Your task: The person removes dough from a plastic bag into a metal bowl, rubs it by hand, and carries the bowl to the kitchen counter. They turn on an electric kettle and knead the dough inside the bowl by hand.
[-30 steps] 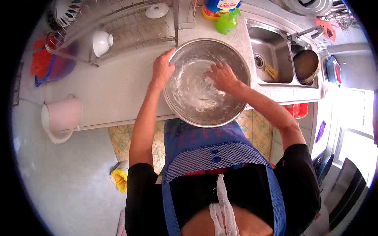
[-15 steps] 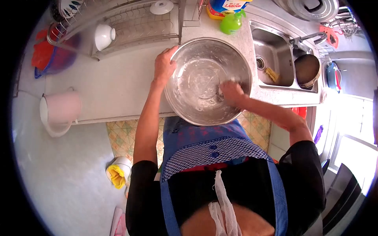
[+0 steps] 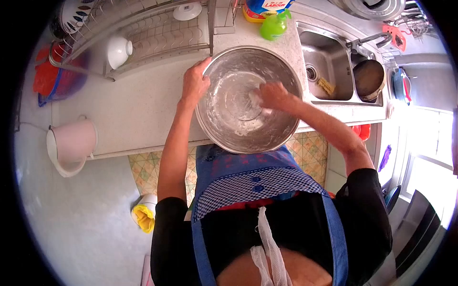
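Observation:
A large steel bowl (image 3: 248,133) stands on the counter at its front edge, with white residue smeared over its bottom and inner wall. My left hand (image 3: 194,83) grips the bowl's left rim, fingers wrapped over it. Inside the bowl, right of its middle, my right hand (image 3: 274,95) is closed and blurred by motion. Something whitish shows at its fingertips, too smeared to identify.
The sink (image 3: 329,62) on the right holds a yellow sponge (image 3: 326,86) and a pan (image 3: 369,78). Behind the bowl stands a green pump bottle (image 3: 274,26). A dish rack (image 3: 162,53) and a pink kettle (image 3: 76,140) are on the left.
My right hand swept toward the bowl's lower right, then came back up and left toward the middle. My left hand has stayed on the rim.

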Demonstrator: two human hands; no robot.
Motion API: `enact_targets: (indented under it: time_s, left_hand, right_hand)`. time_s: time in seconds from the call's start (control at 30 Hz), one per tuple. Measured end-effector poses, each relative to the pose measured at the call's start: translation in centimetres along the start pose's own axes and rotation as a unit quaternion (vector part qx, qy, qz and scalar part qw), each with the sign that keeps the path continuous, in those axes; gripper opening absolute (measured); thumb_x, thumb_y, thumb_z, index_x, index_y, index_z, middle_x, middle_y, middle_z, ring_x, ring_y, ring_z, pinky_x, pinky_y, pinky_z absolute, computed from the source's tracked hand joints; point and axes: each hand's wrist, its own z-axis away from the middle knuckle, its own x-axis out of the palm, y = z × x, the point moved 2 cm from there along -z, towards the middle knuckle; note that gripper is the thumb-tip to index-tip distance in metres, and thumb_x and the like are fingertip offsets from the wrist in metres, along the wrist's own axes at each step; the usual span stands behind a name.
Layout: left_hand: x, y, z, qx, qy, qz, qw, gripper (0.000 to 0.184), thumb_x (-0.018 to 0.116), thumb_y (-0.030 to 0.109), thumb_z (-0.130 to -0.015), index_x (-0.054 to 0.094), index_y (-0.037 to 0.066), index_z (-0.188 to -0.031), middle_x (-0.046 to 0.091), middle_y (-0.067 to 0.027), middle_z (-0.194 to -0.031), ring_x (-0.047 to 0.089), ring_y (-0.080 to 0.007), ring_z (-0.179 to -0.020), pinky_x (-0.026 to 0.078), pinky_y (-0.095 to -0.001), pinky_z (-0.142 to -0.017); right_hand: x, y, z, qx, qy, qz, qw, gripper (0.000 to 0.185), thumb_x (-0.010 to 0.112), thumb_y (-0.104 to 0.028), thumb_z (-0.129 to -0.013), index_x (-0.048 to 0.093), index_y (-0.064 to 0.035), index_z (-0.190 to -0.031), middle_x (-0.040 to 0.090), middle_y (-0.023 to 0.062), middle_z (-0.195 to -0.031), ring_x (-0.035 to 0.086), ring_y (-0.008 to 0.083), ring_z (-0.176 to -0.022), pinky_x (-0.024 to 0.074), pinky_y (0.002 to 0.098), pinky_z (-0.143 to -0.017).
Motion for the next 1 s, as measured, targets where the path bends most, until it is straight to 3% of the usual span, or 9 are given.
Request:
enact_targets:
  time_s: [0.13,0.4,0.47,0.57,0.6,0.63,0.77,0.83,1.0]
  left_hand:
    - [0.3,-0.1,-0.2,-0.011,-0.016,0.012,1.000,0.050,0.049,-0.007,-0.065,0.055,0.003,-0.114,0.058,-0.0165,-0.108,0.058,-0.0310,-0.095,0.047,-0.0345,-0.080]
    - [0.2,0.5,0.2,-0.052,-0.015,-0.018,0.998,0.049,0.049,-0.007,-0.065,0.057,0.004,-0.112,0.060,-0.0152,-0.104,0.058,-0.0322,-0.093,0.046,-0.0370,-0.081]
    - [0.2,0.5,0.4,-0.010,0.011,-0.020,1.000,0.050,0.049,-0.007,-0.065,0.056,0.004,-0.113,0.060,-0.0163,-0.103,0.058,-0.0326,-0.093,0.046,-0.0373,-0.082]
    - [0.5,-0.1,0.4,-0.006,0.009,-0.021,1.000,0.050,0.049,-0.007,-0.065,0.056,0.003,-0.113,0.060,-0.0173,-0.101,0.058,-0.0326,-0.092,0.046,-0.0368,-0.083]
    - [0.2,0.5,0.5,-0.016,-0.005,-0.020,1.000,0.050,0.049,-0.006,-0.065,0.056,0.003,-0.113,0.060,-0.0176,-0.101,0.058,-0.0323,-0.092,0.046,-0.0369,-0.081]
    - [0.4,0.5,0.8,-0.014,-0.008,-0.019,1.000,0.050,0.049,-0.006,-0.065,0.056,0.003,-0.113,0.060,-0.0176,-0.101,0.058,-0.0323,-0.092,0.046,-0.0369,-0.081]
    - [0.0,0.9,1.1,-0.045,0.010,-0.015,0.999,0.050,0.050,-0.006,-0.065,0.056,0.003,-0.113,0.061,-0.0165,-0.096,0.059,-0.0320,-0.086,0.046,-0.0377,-0.076]
    - [0.0,1.1,1.1,-0.055,0.011,-0.015,0.998,0.050,0.050,-0.006,-0.065,0.057,0.004,-0.113,0.061,-0.0160,-0.094,0.059,-0.0322,-0.083,0.046,-0.0380,-0.075]
    - [0.1,0.9,1.5,-0.063,0.023,-0.007,0.998,0.050,0.051,-0.006,-0.065,0.057,0.005,-0.113,0.059,-0.0171,-0.093,0.058,-0.0331,-0.078,0.046,-0.0377,-0.073]
  right_hand:
    - [0.5,3.5,-4.1,0.020,0.193,-0.003,0.981,0.041,0.058,-0.020,-0.072,0.054,-0.0126,-0.112,0.054,0.0132,-0.106,0.052,0.0306,-0.099,0.0465,0.0406,-0.078]
    - [7.4,-5.5,1.7,-0.080,0.138,-0.023,0.987,0.045,0.057,-0.020,-0.075,0.049,-0.0124,-0.118,0.049,0.0175,-0.120,0.051,0.0306,-0.106,0.0440,0.0414,-0.086]
    - [4.7,-5.8,2.6,-0.093,0.007,-0.084,0.992,0.046,0.057,-0.022,-0.076,0.047,-0.0136,-0.120,0.049,0.0162,-0.122,0.052,0.0284,-0.106,0.0454,0.0418,-0.082]
    - [2.4,-0.5,0.4,0.001,0.037,0.153,0.988,0.049,0.059,-0.028,-0.074,0.048,-0.0130,-0.120,0.049,0.0159,-0.122,0.052,0.0273,-0.106,0.0459,0.0396,-0.076]
    - [4.2,2.2,1.4,-0.046,0.245,0.312,0.917,0.047,0.059,-0.027,-0.074,0.051,-0.0114,-0.117,0.048,0.0162,-0.125,0.051,0.0276,-0.108,0.0448,0.0392,-0.076]
    - [4.5,2.9,2.3,-0.043,0.245,0.310,0.918,0.047,0.059,-0.027,-0.074,0.051,-0.0114,-0.117,0.048,0.0162,-0.125,0.051,0.0276,-0.108,0.0448,0.0392,-0.076]
    - [7.7,1.3,2.8,-0.004,-0.086,0.070,0.994,0.026,0.058,-0.022,-0.070,0.066,-0.0080,-0.090,0.063,0.0150,-0.096,0.061,0.0274,-0.090,0.0496,0.0431,-0.069]
    - [9.3,-3.2,3.0,-0.032,-0.050,0.001,0.998,0.025,0.056,-0.021,-0.069,0.066,-0.0046,-0.084,0.065,0.0159,-0.079,0.063,0.0302,-0.079,0.0508,0.0440,-0.068]
    - [7.1,-9.7,-0.9,-0.052,0.004,-0.259,0.964,0.039,0.058,-0.032,-0.072,0.062,0.0000,-0.094,0.062,0.0212,-0.088,0.060,0.0376,-0.084,0.0487,0.0449,-0.070]
